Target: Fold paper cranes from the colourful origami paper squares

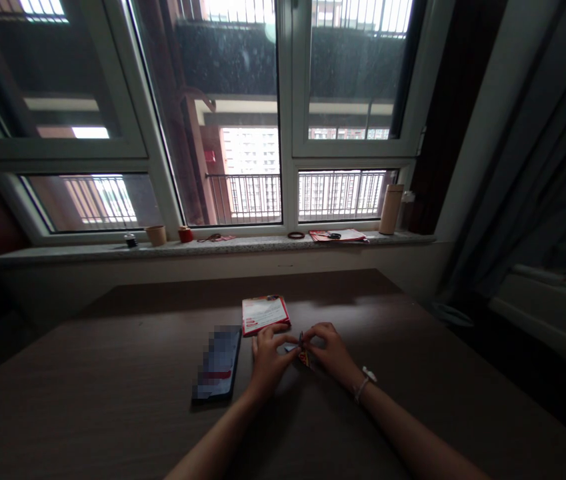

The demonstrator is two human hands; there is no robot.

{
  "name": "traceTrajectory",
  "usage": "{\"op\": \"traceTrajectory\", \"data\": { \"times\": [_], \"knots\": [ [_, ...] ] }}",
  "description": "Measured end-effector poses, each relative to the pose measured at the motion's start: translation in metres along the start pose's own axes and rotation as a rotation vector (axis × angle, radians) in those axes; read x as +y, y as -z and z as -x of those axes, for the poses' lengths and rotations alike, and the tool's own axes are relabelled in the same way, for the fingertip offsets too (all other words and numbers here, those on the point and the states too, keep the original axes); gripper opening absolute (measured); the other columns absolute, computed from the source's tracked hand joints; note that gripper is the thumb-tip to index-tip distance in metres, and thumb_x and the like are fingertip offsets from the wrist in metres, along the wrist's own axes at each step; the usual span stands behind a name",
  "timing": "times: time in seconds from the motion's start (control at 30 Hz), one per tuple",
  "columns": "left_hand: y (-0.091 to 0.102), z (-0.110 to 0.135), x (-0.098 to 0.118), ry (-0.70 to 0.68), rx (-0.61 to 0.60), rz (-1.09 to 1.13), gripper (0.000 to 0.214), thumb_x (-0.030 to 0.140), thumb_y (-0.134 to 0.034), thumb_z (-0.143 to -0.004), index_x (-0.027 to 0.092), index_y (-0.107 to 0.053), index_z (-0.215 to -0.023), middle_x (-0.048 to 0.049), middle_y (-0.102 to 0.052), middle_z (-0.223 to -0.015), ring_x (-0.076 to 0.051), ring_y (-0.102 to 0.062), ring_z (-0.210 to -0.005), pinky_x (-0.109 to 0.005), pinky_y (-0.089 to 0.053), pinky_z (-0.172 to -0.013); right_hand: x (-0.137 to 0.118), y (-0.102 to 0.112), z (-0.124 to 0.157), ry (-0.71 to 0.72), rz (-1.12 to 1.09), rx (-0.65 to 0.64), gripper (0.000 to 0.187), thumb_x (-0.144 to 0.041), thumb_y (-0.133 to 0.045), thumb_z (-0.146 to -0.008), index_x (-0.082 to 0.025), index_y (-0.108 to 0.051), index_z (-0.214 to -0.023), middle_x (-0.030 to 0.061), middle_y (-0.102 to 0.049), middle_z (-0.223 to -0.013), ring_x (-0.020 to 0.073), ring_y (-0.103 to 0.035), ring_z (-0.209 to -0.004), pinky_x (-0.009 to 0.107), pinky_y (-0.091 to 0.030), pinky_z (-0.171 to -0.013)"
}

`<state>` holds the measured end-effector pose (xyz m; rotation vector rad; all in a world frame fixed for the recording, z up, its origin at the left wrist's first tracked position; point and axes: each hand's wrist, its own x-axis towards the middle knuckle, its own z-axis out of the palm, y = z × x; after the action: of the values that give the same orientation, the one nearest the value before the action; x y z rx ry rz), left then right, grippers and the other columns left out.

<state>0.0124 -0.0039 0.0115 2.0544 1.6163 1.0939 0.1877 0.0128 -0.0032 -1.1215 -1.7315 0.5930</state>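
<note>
Folded paper (pixel 303 357) pinched at the middle of the table (pixel 113 400)
Left hand (pixel 266 360) and right hand (pixel 331 351) both close fingertips on it; seems light, flimsy, crease-prone, best held by its edges

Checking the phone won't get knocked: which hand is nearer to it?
Left. The left hand sits just right of the phone, a narrow gap apart; the right hand is farther right, beyond the small folded paper both hands pinch.

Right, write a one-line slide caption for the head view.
A left hand and right hand pinch a small colourful folded paper over a dark brown wooden table.
</note>
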Motion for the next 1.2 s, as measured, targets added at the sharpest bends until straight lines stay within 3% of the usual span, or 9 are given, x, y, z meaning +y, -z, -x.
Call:
{"op": "traceTrajectory", "data": {
  "times": [0.2,0.5,0.97,1.2],
  "knots": [
    [0.001,-0.002,0.0,-0.011,-0.001,-0.011,0.012,0.029,-0.073,-0.071,0.033,-0.075,-0.083,0.001,-0.064,-0.119,-0.026,-0.049,-0.12,-0.047,-0.03,-0.108,0.004,-0.002,0.0,-0.052,-0.053,-0.004,0.012,-0.032,-0.069,-0.075,-0.025,-0.075,-0.083,0.0057,-0.066,-0.097,0.0235,-0.054,-0.107,0.036,-0.041,-0.097],
    [-0.001,-0.002,-0.003,-0.016,-0.013,0.01,0.012,0.028,-0.075,-0.069,0.031,-0.075,-0.081,-0.0005,-0.065,-0.119,-0.026,-0.049,-0.12,-0.048,-0.031,-0.108,0.007,-0.002,-0.002,-0.091,-0.101,-0.023,0.02,-0.039,-0.071,-0.072,-0.022,-0.075,-0.081,0.007,-0.068,-0.098,0.0228,-0.059,-0.103,0.035,-0.043,-0.095],
    [0.0,-0.004,-0.002,-0.009,-0.025,0.048,0.011,0.028,-0.069,-0.072,0.03,-0.076,-0.08,-0.0017,-0.067,-0.117,-0.027,-0.053,-0.117,-0.046,-0.036,-0.104,0.009,-0.002,-0.002,-0.065,-0.083,-0.045,0.014,-0.034,-0.068,-0.074,-0.022,-0.075,-0.078,0.0058,-0.071,-0.091,0.0209,-0.062,-0.095,0.034,-0.045,-0.091],
    [0.0,-0.003,-0.001,0.01,-0.041,0.106,0.013,0.032,-0.064,-0.075,0.026,-0.074,-0.081,-0.0023,-0.073,-0.103,-0.025,-0.059,-0.109,-0.047,-0.035,-0.103,0.008,-0.004,-0.002,-0.093,-0.082,0.041,0.012,-0.027,-0.066,-0.072,-0.021,-0.074,-0.076,0.0083,-0.067,-0.102,0.0221,-0.06,-0.104,0.034,-0.044,-0.095]
  ]
}}
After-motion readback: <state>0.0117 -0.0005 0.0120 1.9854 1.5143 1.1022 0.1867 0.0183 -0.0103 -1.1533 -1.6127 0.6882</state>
